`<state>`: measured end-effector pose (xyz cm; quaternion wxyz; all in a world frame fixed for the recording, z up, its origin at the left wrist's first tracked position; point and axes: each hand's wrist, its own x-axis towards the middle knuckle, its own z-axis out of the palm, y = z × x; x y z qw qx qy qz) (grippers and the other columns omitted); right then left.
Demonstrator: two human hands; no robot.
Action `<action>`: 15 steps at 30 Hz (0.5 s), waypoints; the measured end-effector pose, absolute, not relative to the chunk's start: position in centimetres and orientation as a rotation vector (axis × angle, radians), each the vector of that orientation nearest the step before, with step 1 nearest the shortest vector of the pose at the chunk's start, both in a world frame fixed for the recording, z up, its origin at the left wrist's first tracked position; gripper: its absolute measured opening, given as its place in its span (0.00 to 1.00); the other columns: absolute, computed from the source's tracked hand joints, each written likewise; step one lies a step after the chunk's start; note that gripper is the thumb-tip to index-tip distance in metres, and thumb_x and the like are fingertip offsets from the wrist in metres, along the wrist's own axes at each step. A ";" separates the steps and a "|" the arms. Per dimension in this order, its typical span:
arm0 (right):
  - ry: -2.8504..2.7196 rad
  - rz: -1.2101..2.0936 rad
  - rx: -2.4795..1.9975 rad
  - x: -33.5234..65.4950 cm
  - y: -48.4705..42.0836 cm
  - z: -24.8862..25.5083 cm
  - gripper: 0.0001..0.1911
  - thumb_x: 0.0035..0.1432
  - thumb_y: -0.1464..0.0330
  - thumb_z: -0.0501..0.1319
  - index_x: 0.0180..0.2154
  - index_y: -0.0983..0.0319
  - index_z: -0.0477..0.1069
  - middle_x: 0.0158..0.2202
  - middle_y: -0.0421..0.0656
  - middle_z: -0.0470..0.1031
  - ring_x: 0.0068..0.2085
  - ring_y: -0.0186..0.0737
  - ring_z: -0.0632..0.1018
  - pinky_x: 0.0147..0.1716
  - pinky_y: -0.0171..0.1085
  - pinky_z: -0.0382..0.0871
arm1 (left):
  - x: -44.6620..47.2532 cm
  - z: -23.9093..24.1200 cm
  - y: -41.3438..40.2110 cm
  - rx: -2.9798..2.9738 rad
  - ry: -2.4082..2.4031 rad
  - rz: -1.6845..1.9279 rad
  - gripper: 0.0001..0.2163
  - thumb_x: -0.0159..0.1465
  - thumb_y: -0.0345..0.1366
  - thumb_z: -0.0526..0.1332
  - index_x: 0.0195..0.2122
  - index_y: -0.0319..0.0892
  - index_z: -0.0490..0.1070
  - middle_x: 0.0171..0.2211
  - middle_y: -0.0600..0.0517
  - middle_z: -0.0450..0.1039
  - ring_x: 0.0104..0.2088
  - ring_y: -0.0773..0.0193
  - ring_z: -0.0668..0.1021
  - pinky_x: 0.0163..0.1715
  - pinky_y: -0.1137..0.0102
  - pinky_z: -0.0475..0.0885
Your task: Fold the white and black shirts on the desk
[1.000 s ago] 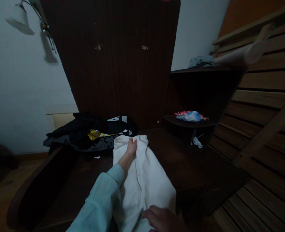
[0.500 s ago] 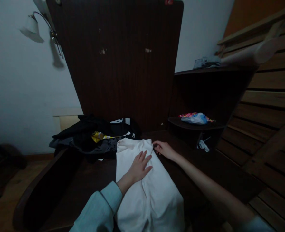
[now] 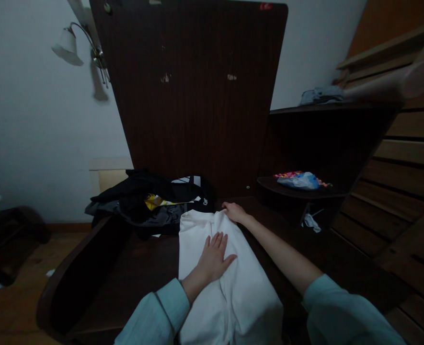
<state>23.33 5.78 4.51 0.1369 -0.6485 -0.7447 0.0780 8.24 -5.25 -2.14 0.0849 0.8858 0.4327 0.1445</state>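
A pair of white trousers [image 3: 247, 287], as the garment appears, lies lengthwise on the dark wooden surface, its waistband at the far end. My left hand [image 3: 213, 261] rests flat on the upper part, fingers stretched and thumb out to the side. At the waistband's far right corner, my right hand [image 3: 234, 212] has its fingers closed on the cloth edge; the fingertips are partly hidden. The near end of the trousers runs out of view at the bottom.
Dark clothes [image 3: 143, 196] with a yellow patch are heaped beyond the left side. A tall dark panel [image 3: 197, 105] stands behind. On the right, a corner shelf [image 3: 301, 192] carries a plastic bag [image 3: 300, 181]. A wall lamp [image 3: 68, 48] hangs at upper left.
My right hand has moved from beside the waistband onto its corner, and the cloth there has shifted inward. My left hand stays flat on the trousers. The view has swung slightly left.
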 end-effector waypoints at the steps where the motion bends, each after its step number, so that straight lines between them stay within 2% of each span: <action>1: -2.165 0.231 -1.844 23.1 5.8 4.5 0.16 0.53 0.74 0.51 0.44 0.62 0.68 0.40 0.48 0.73 0.40 0.40 0.73 0.34 0.34 0.62 | 8.3 -2.2 -5.2 2.637 1.308 0.429 0.29 0.62 0.51 0.40 0.58 0.36 0.50 0.59 0.39 0.50 0.59 0.53 0.52 0.55 0.52 0.46; 3: -2.189 0.247 -1.768 22.4 5.7 4.6 0.15 0.54 0.72 0.51 0.43 0.61 0.69 0.39 0.45 0.74 0.38 0.37 0.73 0.34 0.31 0.62 | 8.3 -2.3 -5.2 2.637 1.324 0.444 0.27 0.62 0.50 0.41 0.57 0.37 0.53 0.58 0.39 0.51 0.59 0.52 0.53 0.55 0.52 0.48; 5: -2.234 0.302 -1.679 21.5 5.4 4.5 0.12 0.54 0.69 0.52 0.39 0.61 0.71 0.34 0.42 0.75 0.34 0.33 0.73 0.30 0.29 0.61 | 8.3 -2.2 -5.2 2.637 1.327 0.468 0.26 0.62 0.49 0.42 0.56 0.37 0.55 0.58 0.39 0.52 0.58 0.51 0.54 0.55 0.52 0.48; 9: -2.390 0.446 -1.464 19.6 4.8 4.1 0.11 0.48 0.67 0.59 0.35 0.63 0.73 0.26 0.38 0.73 0.26 0.30 0.70 0.23 0.27 0.58 | 8.2 -1.9 -5.3 2.620 1.318 0.460 0.25 0.62 0.48 0.43 0.55 0.37 0.56 0.58 0.39 0.52 0.58 0.50 0.53 0.54 0.52 0.49; 12: -2.436 0.403 -1.451 18.7 4.5 4.0 0.07 0.46 0.71 0.59 0.30 0.64 0.73 0.25 0.38 0.72 0.26 0.30 0.69 0.23 0.28 0.56 | 8.1 -1.6 -5.2 2.628 1.280 0.415 0.26 0.61 0.49 0.44 0.56 0.38 0.55 0.59 0.40 0.51 0.59 0.49 0.52 0.54 0.51 0.49; 15: -2.375 0.305 -1.484 18.4 4.6 4.5 0.07 0.50 0.71 0.56 0.31 0.64 0.72 0.30 0.42 0.73 0.30 0.33 0.70 0.27 0.29 0.57 | 8.0 -1.3 -5.0 2.670 1.225 0.377 0.27 0.60 0.50 0.45 0.56 0.39 0.55 0.59 0.40 0.51 0.59 0.49 0.51 0.54 0.50 0.47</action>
